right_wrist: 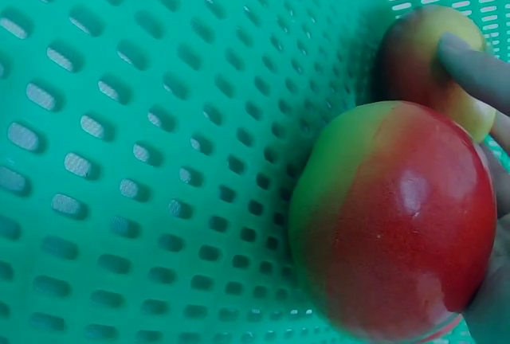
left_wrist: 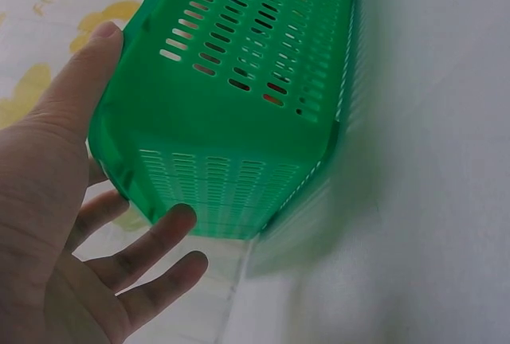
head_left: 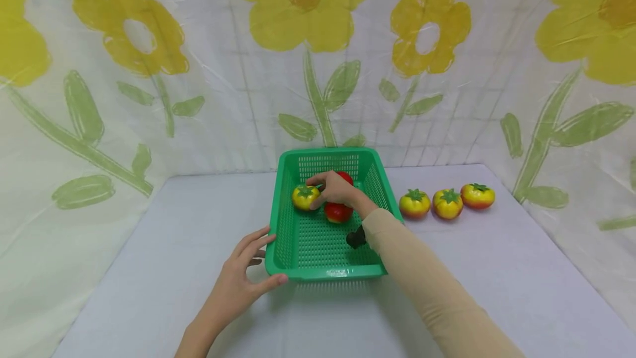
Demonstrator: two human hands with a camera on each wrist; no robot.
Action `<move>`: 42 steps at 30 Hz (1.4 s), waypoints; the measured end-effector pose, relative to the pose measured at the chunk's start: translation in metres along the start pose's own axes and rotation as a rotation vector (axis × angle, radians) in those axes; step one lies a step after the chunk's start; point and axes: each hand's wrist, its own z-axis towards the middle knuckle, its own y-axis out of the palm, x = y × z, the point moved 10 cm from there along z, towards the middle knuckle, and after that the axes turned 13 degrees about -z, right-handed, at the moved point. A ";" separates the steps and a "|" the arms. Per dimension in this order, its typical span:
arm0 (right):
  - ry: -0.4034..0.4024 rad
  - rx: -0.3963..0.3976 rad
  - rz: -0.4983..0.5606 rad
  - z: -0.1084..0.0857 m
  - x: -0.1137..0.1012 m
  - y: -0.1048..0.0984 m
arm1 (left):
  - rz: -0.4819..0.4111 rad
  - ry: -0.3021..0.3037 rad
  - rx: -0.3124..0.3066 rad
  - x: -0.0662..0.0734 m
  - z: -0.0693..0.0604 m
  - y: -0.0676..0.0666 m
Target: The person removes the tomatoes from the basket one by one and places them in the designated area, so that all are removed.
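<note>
My right hand [head_left: 338, 189] reaches into a green plastic basket [head_left: 325, 272] and pinches a yellow tomato [head_left: 303, 198] with a green leafy top near the basket's left wall. In the right wrist view a finger [right_wrist: 474, 69] lies on this yellow-and-red tomato. Beneath and beside the hand are two red fruits; the nearer red fruit [right_wrist: 398, 216] has a green side and sits close to my palm. My left hand [head_left: 243, 278] touches the basket's near-left corner, thumb at the front rim and fingers spread along the left side.
Three more yellow-red tomatoes, a left one [head_left: 414, 204], a middle one [head_left: 448, 204] and a right one [head_left: 478, 196], stand in a row right of the basket on a white-covered table [head_left: 208, 203]. Behind hangs a flower-patterned curtain [head_left: 213, 126]. A small black object [head_left: 355, 238] shows by the right wrist.
</note>
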 end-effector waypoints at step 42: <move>0.005 0.026 -0.030 -0.002 -0.002 -0.002 | -0.002 -0.013 0.001 -0.001 -0.001 0.000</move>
